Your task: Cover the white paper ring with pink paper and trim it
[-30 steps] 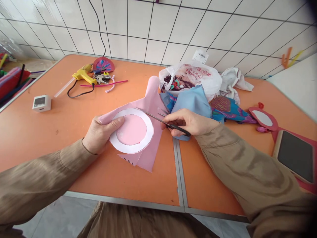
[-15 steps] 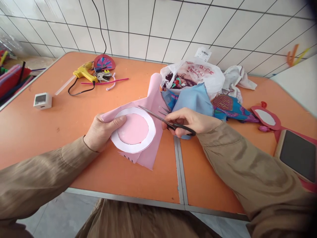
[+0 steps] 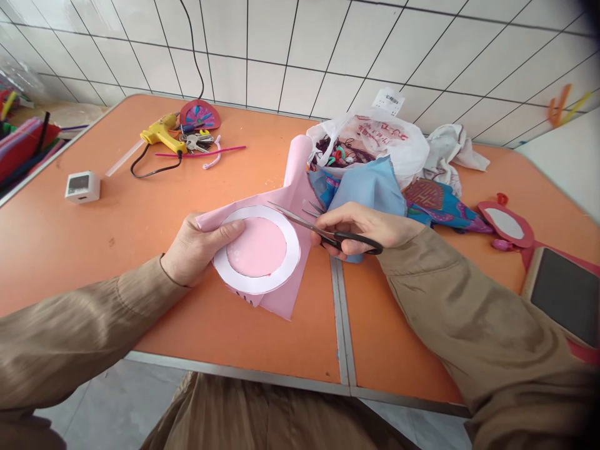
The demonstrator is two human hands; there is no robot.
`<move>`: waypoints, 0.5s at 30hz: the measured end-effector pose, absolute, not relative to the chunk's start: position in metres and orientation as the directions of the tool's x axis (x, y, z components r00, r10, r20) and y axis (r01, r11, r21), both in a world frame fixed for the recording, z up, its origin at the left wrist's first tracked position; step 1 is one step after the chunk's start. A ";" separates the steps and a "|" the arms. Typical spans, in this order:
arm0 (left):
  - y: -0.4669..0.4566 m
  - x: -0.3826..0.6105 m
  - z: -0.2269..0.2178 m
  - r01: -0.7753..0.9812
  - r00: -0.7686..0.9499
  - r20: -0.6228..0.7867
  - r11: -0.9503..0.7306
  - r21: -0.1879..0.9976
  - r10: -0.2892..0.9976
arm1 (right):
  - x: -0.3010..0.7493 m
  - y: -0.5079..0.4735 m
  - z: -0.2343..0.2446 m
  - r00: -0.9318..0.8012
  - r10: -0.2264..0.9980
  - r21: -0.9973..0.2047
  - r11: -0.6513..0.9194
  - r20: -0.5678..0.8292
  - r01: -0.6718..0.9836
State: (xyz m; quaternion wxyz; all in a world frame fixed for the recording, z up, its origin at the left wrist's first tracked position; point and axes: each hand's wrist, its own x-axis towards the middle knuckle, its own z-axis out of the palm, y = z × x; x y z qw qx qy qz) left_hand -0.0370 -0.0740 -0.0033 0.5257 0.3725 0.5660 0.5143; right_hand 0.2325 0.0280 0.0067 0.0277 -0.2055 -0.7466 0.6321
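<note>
- Between the two hands, head view: white ring (image 3: 293, 247) backed by a pink sheet (image 3: 300, 178), both over the orange table (image 3: 117, 244); pink fills the ring's centre; the sheet's rolled end points towards the tiled wall (image 3: 267, 37).
- Left of the ring: left hand (image 3: 187, 250), pinching the ring's upper left part together with the sheet; thumb laid on the white band, other fingers mostly hidden; of the two hands the nearer to the ring, being in contact.
- Right of the ring: right hand (image 3: 363, 226), curled about the handles of scissors (image 3: 300, 219); blades parted.
- Key relation: the scissors' long axis slants from the right hand leftward and away from the wearer, along the ring's upper right rim; one blade shows above the sheet there; whether the sheet passes between the blades cannot be told.
- Beyond the right hand: blue cloth (image 3: 372, 184), just beside the sheet; white plastic bag (image 3: 407, 153) behind it.
</note>
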 end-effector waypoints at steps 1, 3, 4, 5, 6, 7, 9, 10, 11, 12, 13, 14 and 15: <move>-0.074 -0.037 -0.004 -0.118 -0.160 -0.210 0.192 0.974 0.964 | 0.232 0.029 0.006 -0.919 0.338 -0.958 0.126 -0.204 0.259; -0.074 -0.038 -0.006 -0.111 -0.137 -0.204 0.190 0.976 0.969 | 0.230 0.030 0.005 -0.923 0.343 -0.961 0.146 -0.175 0.237; -0.074 -0.039 -0.007 -0.104 -0.120 -0.202 0.190 0.976 0.972 | 0.228 0.030 0.005 -0.921 0.349 -0.959 0.156 -0.170 0.236; -0.074 -0.040 -0.008 -0.094 -0.100 -0.203 0.193 0.977 0.974 | 0.227 0.030 0.006 -0.918 0.358 -0.956 0.164 -0.173 0.244; -0.074 -0.040 -0.008 -0.083 -0.082 -0.204 0.198 0.977 0.975 | 0.226 0.029 0.007 -0.911 0.371 -0.951 0.169 -0.181 0.258; -0.074 -0.041 -0.009 -0.071 -0.066 -0.206 0.201 0.977 0.976 | 0.225 0.028 0.009 -0.903 0.384 -0.945 0.175 -0.193 0.277; -0.074 -0.043 -0.009 -0.054 -0.040 -0.209 0.207 0.977 0.977 | 0.222 0.025 0.014 -0.890 0.406 -0.934 0.186 -0.209 0.304; -0.075 -0.043 -0.009 -0.051 -0.032 -0.210 0.208 0.977 0.977 | 0.221 0.024 0.016 -0.885 0.413 -0.930 0.191 -0.213 0.313; -0.075 -0.043 -0.009 -0.052 -0.027 -0.209 0.208 0.977 0.977 | 0.219 0.023 0.018 -0.882 0.420 -0.928 0.195 -0.215 0.319; -0.075 -0.043 -0.009 -0.056 -0.022 -0.211 0.210 0.976 0.977 | 0.218 0.023 0.019 -0.879 0.424 -0.926 0.196 -0.217 0.323; -0.075 -0.042 -0.008 -0.062 -0.019 -0.214 0.213 0.975 0.977 | 0.217 0.022 0.020 -0.877 0.427 -0.925 0.196 -0.218 0.325; -0.075 -0.042 -0.008 -0.072 -0.019 -0.218 0.216 0.974 0.976 | 0.217 0.022 0.021 -0.876 0.430 -0.926 0.194 -0.217 0.325; -0.075 -0.041 -0.008 -0.084 -0.024 -0.221 0.218 0.972 0.975 | 0.216 0.021 0.021 -0.875 0.433 -0.927 0.192 -0.216 0.324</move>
